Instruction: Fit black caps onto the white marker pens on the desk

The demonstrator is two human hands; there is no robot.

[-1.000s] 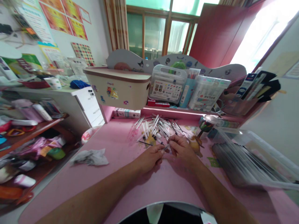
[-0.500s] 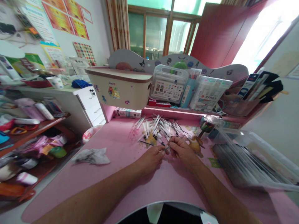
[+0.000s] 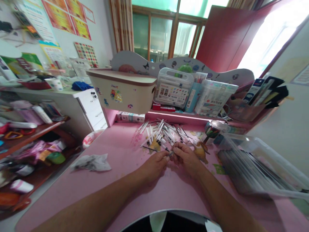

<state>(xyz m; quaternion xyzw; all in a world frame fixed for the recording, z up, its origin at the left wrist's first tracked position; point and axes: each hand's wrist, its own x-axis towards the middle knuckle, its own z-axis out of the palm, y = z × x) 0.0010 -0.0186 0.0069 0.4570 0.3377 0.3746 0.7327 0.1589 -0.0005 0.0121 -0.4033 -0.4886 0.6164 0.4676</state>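
Note:
My left hand and my right hand meet over the pink desk, both closed. Thumbs and fingertips of both pinch a small, slim pen-like piece, mostly covered by the fingers. Just beyond them lies a loose pile of white tubes, with small black-ended pieces among them. A thin black rod rests at the near left side of that pile. To the right of my right hand, a clear plastic box holds many long, dark, slender sticks.
A crumpled white tissue lies on the desk at left. A jar of pens stands at the back right. Above, the shelf carries a lidded cream bin, marker cases and a pen holder.
The view has shifted slightly. Both hands stay together, and my fingertips have drawn a little closer around the slim piece.

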